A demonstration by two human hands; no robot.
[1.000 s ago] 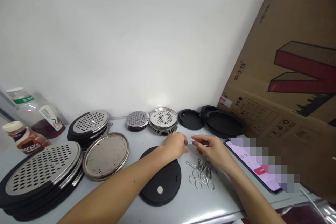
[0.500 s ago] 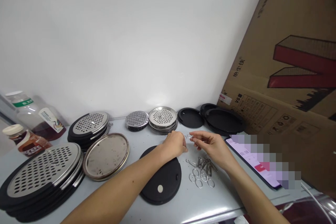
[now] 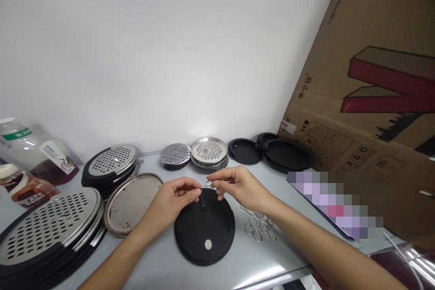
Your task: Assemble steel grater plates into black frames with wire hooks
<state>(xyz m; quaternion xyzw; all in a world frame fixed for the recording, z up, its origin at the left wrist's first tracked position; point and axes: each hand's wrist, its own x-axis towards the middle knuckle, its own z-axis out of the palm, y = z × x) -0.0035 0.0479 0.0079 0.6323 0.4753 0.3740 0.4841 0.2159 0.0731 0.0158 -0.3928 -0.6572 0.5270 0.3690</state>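
My left hand point(image 3: 176, 197) is closed in a pinch over the far left edge of a round black disc point(image 3: 207, 235) with a pale oval spot. What its fingertips hold is too small to make out; a short dark strap point(image 3: 203, 201) lies just beside them. Between the thumb and fingers of my right hand point(image 3: 234, 186) is a small metal ring point(image 3: 208, 183), held above the disc's far edge. Several loose metal rings point(image 3: 257, 236) lie right of the disc, with metal clips partly hidden behind my right forearm.
Stacked perforated metal graters with black rims point(image 3: 54, 222) and a round metal lid point(image 3: 117, 208) stand left. More graters point(image 3: 209, 150) and black trays point(image 3: 245, 151) line the wall. A phone point(image 3: 322, 208) and a large carton point(image 3: 340, 145) are right, jars point(image 3: 30, 190) far left.
Both hands have moved left, from beyond the disc's right side to its far edge. My left forearm no longer crosses the disc, and the strap on it now shows. My right hand still pinches the ring.
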